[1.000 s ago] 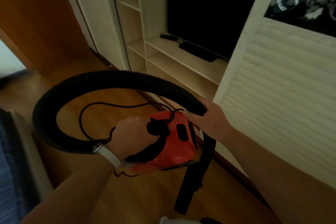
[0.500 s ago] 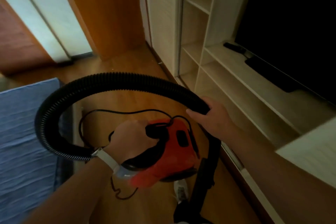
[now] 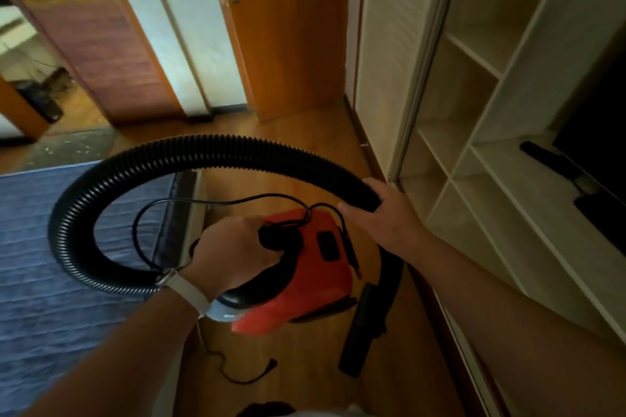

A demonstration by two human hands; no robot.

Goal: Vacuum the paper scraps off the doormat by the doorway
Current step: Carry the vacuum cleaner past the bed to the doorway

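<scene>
gripping the black handle of the orange vacuum point(image 3: 318, 267), the person's left hand point(image 3: 237, 247) is carrying it above the wooden floor point(image 3: 305, 132), its body lying lengthwise away from them toward the door point(image 3: 288, 27). the right hand point(image 3: 382, 217) is curling round the ribbed hose point(image 3: 216, 149), which is arching up and left. the black nozzle tube point(image 3: 369, 318) is hanging tip-down, near upright, just right of the body. a dark patch on the casing is too blurred to read. the grey doormat point(image 3: 50, 151), flecked with pale scraps point(image 3: 81, 145), is lying at the floor's far left edge by the open doorway, well apart from the nozzle.
</scene>
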